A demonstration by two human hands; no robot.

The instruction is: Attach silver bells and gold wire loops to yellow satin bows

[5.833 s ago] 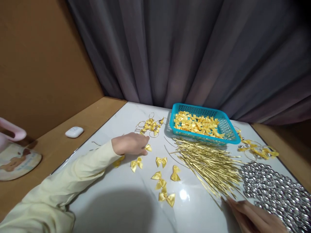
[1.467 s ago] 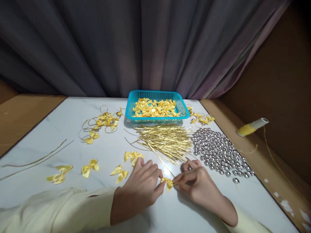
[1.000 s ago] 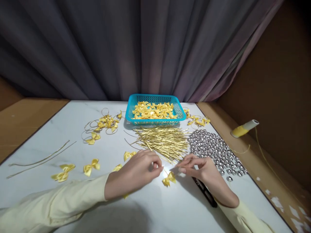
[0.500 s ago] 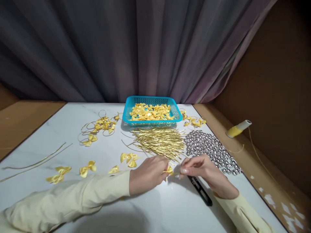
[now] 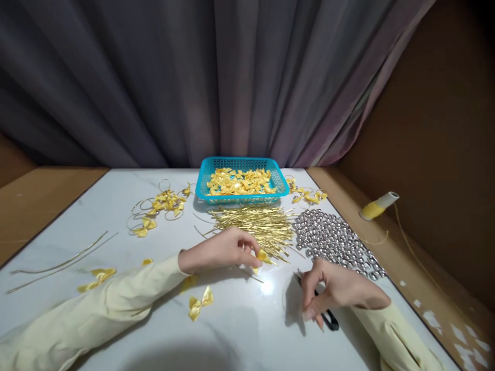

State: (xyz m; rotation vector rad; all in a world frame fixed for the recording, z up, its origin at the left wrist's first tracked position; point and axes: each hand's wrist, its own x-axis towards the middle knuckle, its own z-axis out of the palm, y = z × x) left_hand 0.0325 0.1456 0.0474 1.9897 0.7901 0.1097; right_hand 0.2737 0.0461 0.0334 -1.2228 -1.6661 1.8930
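Note:
My left hand [image 5: 235,250] pinches a yellow satin bow [image 5: 263,256] at the near edge of the pile of gold wire ties [image 5: 255,221]. Another yellow bow [image 5: 201,304] lies flat below my left wrist. My right hand [image 5: 328,286] hovers over a black pair of thread snips [image 5: 330,320], thumb and index finger drawn together. Whatever is between those fingertips, if anything, is too small to make out. The snips lie on the table, partly hidden by that hand. More bows [image 5: 101,275] lie by my left sleeve, some partly covered by it.
A blue basket [image 5: 198,189] of bows stands at the back. Bows with wire loops [image 5: 166,203] sit left of it, others [image 5: 309,196] to its right. Silver bells or beads [image 5: 328,237] are heaped at right. A yellow thread spool [image 5: 377,207] lies beyond the table edge.
My left hand has moved left and away from me, still with a bow. My right hand has come nearer over the snips. A bow now lies on the table in front of me.

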